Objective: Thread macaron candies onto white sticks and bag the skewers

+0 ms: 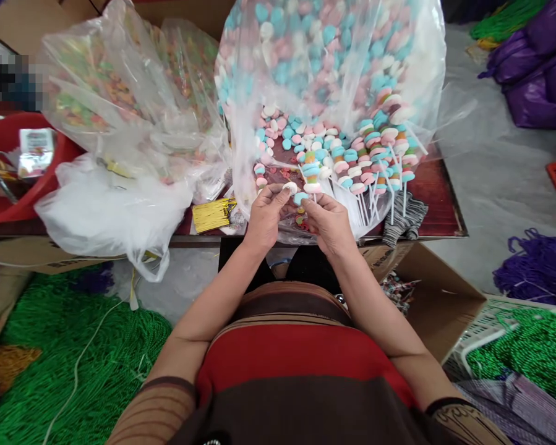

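Note:
My left hand (pixel 265 217) pinches a small white marshmallow (pixel 290 186) between thumb and fingers, above the table's front edge. Close beside it, my right hand (pixel 329 224) holds a blue marshmallow (pixel 300 198) in its fingertips. Whether a stick runs through either piece is hidden by the fingers. Just beyond the right hand stands a skewer of stacked candies (pixel 312 172). Several more marshmallow skewers (pixel 380 154) on white sticks lie to the right. Loose pink, white and blue marshmallows (pixel 287 132) spill from a large clear bag (pixel 333 49) behind my hands.
Clear bags of coloured gummy candies (pixel 106 80) fill the table's left. Nearer are a white plastic bag (pixel 115 204), yellow twist ties (pixel 211 215) and a red basin (pixel 63 170). A grey knitted glove (pixel 405 219) lies right. Below stand a cardboard box (pixel 440 296) and green cord bundles (pixel 96 346).

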Demonstrator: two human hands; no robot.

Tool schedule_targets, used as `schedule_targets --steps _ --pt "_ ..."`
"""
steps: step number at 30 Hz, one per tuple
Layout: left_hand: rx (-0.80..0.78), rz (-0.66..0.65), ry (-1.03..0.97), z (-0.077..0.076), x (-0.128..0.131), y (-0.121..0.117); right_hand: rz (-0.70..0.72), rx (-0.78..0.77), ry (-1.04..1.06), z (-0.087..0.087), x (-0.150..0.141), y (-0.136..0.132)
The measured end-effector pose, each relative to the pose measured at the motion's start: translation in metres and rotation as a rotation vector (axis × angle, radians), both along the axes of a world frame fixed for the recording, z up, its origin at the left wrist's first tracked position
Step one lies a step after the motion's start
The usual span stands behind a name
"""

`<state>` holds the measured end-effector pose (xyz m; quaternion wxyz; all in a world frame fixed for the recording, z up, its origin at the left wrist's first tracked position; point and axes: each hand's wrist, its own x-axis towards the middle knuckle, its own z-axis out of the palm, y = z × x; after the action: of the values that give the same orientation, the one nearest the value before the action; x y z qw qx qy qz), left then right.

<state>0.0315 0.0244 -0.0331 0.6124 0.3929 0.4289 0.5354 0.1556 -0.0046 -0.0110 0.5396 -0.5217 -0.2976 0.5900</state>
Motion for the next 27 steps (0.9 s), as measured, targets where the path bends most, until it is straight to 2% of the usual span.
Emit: schedule_targets --steps 4,8,13,17,20,24,27 --pt "-0.037 -0.087 -0.006 0.002 -0.004 -0.004 -0.031 0.071 -0.053 0.003 -0.002 -0.005" --pt "0.027 -0.148 0.058 0.005 -0.005 -0.011 -0.050 0.100 -0.138 0.004 0.000 -0.005" --pt "0.122 -0.143 0.169 0.004 -0.006 -0.009 -0.020 0.112 -0.160 0.003 0.002 -0.004" --pt "0.054 -0.093 0.134 -0.003 -0.007 -0.004 0.011 0.097 -0.137 0.003 0.007 -0.011" --pt "-0.014 -0.069 0.057 -0.006 -0.010 0.000 0.016 0.123 -0.145 0.008 0.018 -0.028" --pt "-0.098 -0.056 -0.048 -0.006 -0.014 0.004 0.167 0.134 -0.295 0.015 0.029 -0.058" --pt "-0.137 -0.046 -0.094 -0.007 -0.016 0.006 0.286 0.143 -0.406 0.014 0.030 -0.074"
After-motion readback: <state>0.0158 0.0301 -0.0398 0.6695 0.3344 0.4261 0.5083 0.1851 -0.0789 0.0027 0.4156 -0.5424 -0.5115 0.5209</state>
